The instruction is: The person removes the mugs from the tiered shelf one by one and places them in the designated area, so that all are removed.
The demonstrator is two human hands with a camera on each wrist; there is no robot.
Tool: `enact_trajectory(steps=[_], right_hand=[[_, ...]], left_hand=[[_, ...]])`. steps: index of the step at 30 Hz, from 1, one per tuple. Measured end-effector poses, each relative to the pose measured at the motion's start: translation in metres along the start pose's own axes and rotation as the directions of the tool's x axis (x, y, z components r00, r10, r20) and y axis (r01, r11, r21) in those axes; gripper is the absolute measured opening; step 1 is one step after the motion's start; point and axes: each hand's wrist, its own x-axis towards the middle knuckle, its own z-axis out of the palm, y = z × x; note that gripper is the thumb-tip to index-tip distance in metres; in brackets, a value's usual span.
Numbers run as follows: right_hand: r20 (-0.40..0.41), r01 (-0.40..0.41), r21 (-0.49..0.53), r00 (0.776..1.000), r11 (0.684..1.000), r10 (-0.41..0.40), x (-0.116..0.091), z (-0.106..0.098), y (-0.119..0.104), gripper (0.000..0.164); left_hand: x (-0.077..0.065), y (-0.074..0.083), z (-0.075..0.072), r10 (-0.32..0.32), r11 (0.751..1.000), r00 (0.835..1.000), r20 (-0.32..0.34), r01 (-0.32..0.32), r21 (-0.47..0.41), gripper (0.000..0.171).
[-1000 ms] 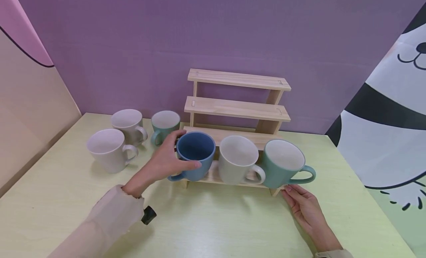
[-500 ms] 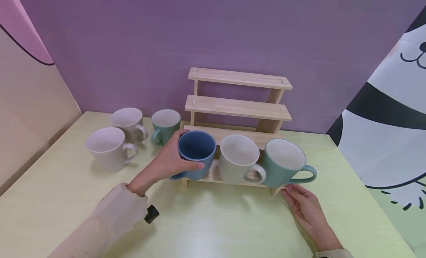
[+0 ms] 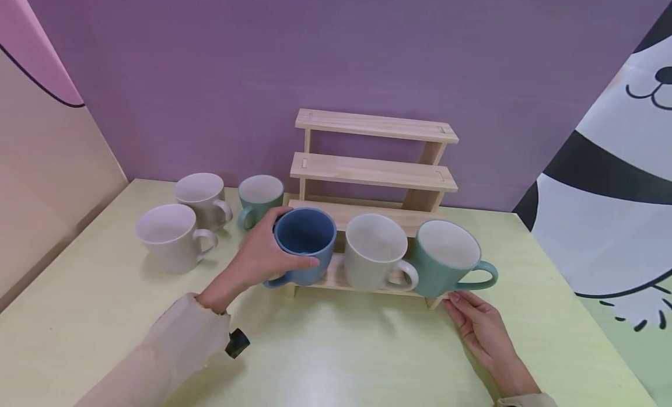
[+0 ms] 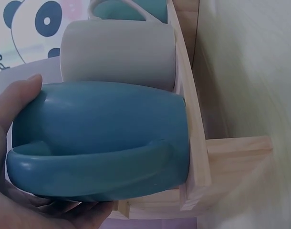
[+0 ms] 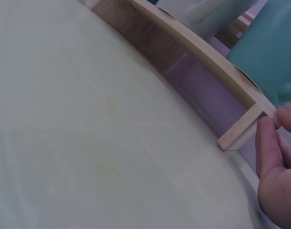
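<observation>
My left hand (image 3: 265, 252) grips a blue mug (image 3: 315, 273) at the left end of the bottom tier of a wooden stepped shelf (image 3: 373, 171). In the left wrist view, thumb and fingers reach around the rim end of the blue mug (image 4: 102, 114), and its base meets the tier board. Beside it on that tier are a white mug (image 3: 370, 264) and a teal mug (image 3: 441, 267), its handle pointing right. At the tier's front right corner, my right hand (image 3: 480, 331) pinches the board's end; the right wrist view shows those fingertips (image 5: 267, 126) against the wood.
Two white mugs (image 3: 170, 238) (image 3: 202, 194) and a teal mug with a white inside (image 3: 262, 200) stand on the pale table (image 3: 325, 360), left of the shelf. A purple wall (image 3: 210, 74) rises behind. The shelf's upper tiers bear no mugs.
The blue mug has shifted slightly left with my left hand, widening the gap to the white mug a little. My right hand stays at the shelf corner.
</observation>
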Motion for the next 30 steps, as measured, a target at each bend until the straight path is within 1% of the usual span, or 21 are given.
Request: enact_trajectory(steps=[9, 16, 23, 30], right_hand=[[0.014, 0.001, 0.008, 1.0, 1.0, -0.001, 0.001, 0.0, 0.0, 0.031], [0.014, -0.004, 0.018, 1.0, 1.0, 0.004, 0.001, 0.0, 0.0, 0.032], [0.008, -0.003, -0.003, 1.0, 1.0, 0.003, 0.002, -0.002, 0.0, 0.033], [0.031, -0.022, 0.011, 0.999, 1.0, 0.022, 0.002, -0.001, 0.0, 0.034]], left_hand=[[-0.006, -0.005, -0.01, -0.017, 1.0, 1.0, -0.024, 0.017, -0.009, 0.096], [-0.013, -0.011, -0.022, -0.041, 0.999, 0.998, -0.056, 0.042, 0.018, 0.094], [-0.019, -0.014, -0.034, -0.075, 0.995, 0.992, -0.099, 0.081, 0.058, 0.094], [-0.024, -0.019, -0.045, -0.091, 0.994, 0.987, -0.129, 0.099, 0.052, 0.093]])
